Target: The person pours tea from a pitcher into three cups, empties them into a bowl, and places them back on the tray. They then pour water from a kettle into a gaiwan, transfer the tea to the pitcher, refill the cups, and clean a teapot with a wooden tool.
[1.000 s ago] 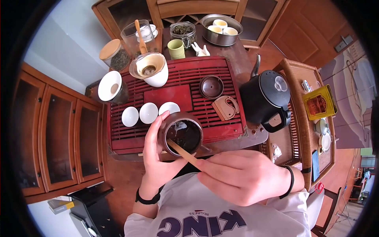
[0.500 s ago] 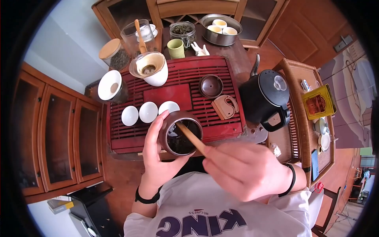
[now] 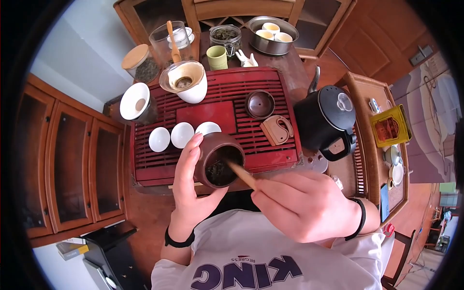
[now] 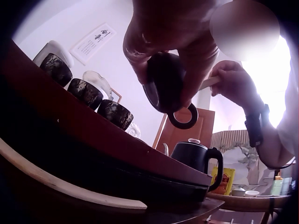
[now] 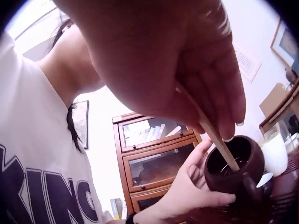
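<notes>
The left hand (image 3: 189, 193) grips a dark brown clay pot (image 3: 207, 145) between thumb and fingers, tilted so its mouth faces the person. Dark wet leaves (image 3: 217, 172) show inside. A light wooden stick (image 3: 241, 175) is pinched in the right hand (image 3: 307, 205), its far end inside the pot. In the left wrist view the pot's ring handle (image 4: 183, 122) points down. The right wrist view shows the stick (image 5: 217, 140) reaching into the pot's mouth, with the left hand (image 5: 191, 186) around its side.
On the red slatted tray (image 3: 154, 169) stand three white cups (image 3: 182, 135), a white strainer vessel (image 3: 193, 89), a brown lid (image 3: 260, 104) and a pinkish-brown carved piece (image 3: 277, 130). A black kettle (image 3: 328, 116) stands right of it. Jars and a steel bowl (image 3: 273, 44) lie beyond.
The pot has tipped further towards the person, and the leaves show near its lower rim. The right hand has moved slightly right, and the stick has shifted within the pot's mouth.
</notes>
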A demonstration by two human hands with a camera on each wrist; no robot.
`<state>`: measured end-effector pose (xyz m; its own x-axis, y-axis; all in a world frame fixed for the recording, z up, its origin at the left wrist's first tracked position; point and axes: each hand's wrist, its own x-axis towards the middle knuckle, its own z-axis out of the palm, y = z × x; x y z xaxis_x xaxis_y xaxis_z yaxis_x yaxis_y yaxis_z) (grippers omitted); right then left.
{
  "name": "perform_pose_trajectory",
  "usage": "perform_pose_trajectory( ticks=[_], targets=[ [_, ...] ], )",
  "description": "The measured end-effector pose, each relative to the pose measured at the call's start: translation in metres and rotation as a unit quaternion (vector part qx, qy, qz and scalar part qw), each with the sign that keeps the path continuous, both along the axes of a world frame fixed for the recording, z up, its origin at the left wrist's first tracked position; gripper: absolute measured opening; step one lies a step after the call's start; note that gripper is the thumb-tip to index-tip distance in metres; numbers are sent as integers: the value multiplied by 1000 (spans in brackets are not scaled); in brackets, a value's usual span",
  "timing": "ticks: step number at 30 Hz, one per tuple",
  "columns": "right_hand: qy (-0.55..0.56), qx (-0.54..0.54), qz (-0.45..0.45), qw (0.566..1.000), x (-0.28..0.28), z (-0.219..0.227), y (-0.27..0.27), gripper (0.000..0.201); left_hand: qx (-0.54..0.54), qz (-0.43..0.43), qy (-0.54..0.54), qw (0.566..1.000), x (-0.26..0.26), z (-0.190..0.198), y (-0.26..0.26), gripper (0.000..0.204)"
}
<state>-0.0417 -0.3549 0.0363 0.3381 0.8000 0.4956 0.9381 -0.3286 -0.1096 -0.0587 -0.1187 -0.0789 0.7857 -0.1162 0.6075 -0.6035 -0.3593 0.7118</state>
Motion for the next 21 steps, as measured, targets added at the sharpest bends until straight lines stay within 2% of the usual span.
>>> perform_pose_trajectory(
  ticks=[2,3,5,6,8,11,13,17,21],
  targets=[
    [76,34,-5,997,-2,0,0,30,6,6,-9,1000,-1,-2,0,106],
    [78,34,-3,996,-1,-1,1,30,-12,13,-21,1000,-1,-3,-2,104],
    [183,126,-39,974,0,-3,3,25,-29,21,-30,999,-2,-4,-3,101],
    [183,127,-40,974,2,-4,3,25,-38,21,-38,998,-2,-6,-3,102],
    [277,173,-47,944,7,-5,3,21,-47,21,-47,998,-1,-8,-3,103],
    [330,187,-67,923,5,-6,4,20,-65,23,-52,996,-1,-9,-2,104],
    [336,199,-72,918,3,-10,5,19,-23,38,-74,996,0,-8,0,106],
    [368,230,-66,898,-1,-17,8,16,-38,47,-83,995,0,-11,-2,107],
    [356,234,-60,903,-2,-23,10,16,-41,61,-89,993,2,-16,-3,110]
  ],
)
